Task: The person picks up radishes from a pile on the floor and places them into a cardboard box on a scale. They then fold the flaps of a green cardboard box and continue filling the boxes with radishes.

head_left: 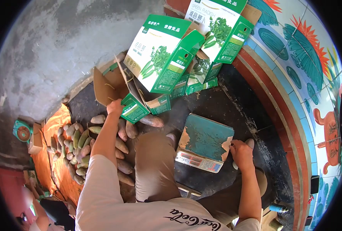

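Wore a whitish shirt (140,211) with short, loose sleeves (98,173), soft creases and curly black letters (192,221) on the front, spelling Coca-Cola. Had on plain brown pants (153,163), too, long enough to cover both knees. Wore greyish shoes (250,143), mostly hidden from sight.

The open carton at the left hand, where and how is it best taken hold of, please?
I'd probably pinch the open carton by its near edge, from the person's side: its brown inside lies open, thin cardboard suits a pinch, and the left hand is there.
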A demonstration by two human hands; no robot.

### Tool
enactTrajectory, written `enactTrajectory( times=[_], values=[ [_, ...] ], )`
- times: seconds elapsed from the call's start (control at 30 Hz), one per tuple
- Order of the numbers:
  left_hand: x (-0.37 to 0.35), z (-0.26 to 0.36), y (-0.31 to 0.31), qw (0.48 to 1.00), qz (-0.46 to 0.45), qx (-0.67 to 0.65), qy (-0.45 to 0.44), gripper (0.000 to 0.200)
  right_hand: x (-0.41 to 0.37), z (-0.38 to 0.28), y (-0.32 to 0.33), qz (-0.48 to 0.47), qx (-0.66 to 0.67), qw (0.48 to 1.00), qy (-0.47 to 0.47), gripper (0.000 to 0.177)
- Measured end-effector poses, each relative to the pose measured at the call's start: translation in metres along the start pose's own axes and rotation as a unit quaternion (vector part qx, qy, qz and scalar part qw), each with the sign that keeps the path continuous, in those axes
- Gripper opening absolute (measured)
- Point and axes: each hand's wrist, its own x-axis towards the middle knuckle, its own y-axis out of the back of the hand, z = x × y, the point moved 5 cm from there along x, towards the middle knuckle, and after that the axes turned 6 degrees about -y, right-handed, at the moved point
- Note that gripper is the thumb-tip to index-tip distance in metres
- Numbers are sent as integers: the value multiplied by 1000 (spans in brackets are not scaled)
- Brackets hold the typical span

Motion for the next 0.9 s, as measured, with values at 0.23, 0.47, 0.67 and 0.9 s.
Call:
enactTrajectory(
  times=[0.23, 0.47, 0.67, 0.9],
  values=[
    [-52, -22, 55, 993, 104, -55, -22, 29, -2, -1, 4, 15, 2, 1000, 15, 17],
    [-106, -40, 145, 957, 223, -170, -80, 28, -12, -4, 7, 37, -11, 998, 47, 18],
    [-174, 8, 257, 920, 309, -214, -108, 21, -17, -4, 14, 43, 9, 998, 41, 18],
    [-300, 133, 359, 843, 453, -193, -215, 21, -25, -2, 33, 96, 63, 993, 20, 20]
  ],
)
